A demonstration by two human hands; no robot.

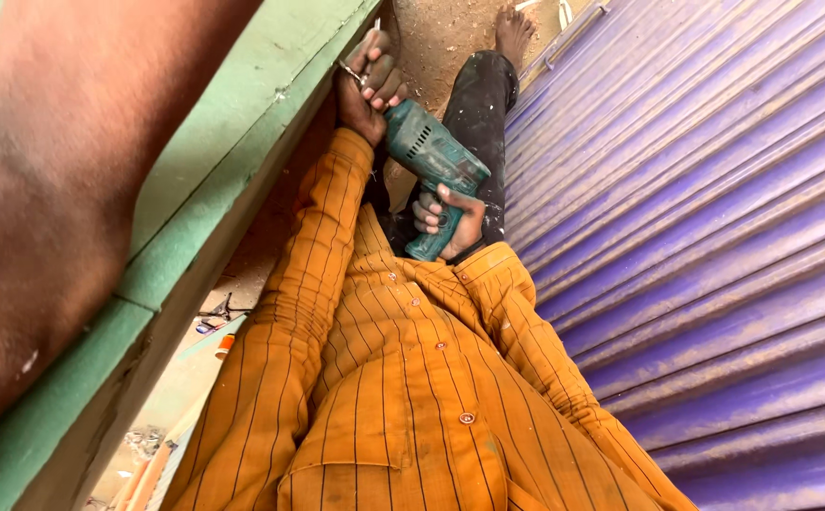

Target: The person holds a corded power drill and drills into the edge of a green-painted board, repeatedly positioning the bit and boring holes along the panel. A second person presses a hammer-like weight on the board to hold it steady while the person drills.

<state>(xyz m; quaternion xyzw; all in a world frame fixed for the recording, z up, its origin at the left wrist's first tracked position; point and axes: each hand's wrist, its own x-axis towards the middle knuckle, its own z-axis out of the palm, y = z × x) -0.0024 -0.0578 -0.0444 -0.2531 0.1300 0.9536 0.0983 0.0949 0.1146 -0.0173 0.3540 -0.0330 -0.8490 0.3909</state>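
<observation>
Mostly, hands (372, 80) hide drill (434, 161) tip (chuck unseen).

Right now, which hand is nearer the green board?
Left. The left hand is up against the green board at the drill's front end. The right hand grips the drill's handle, away from the board.

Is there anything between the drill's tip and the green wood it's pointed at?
Nothing separate shows. The left hand wraps the front of the teal drill right against the green wooden frame, hiding the tip. The right hand grips the handle.
</observation>
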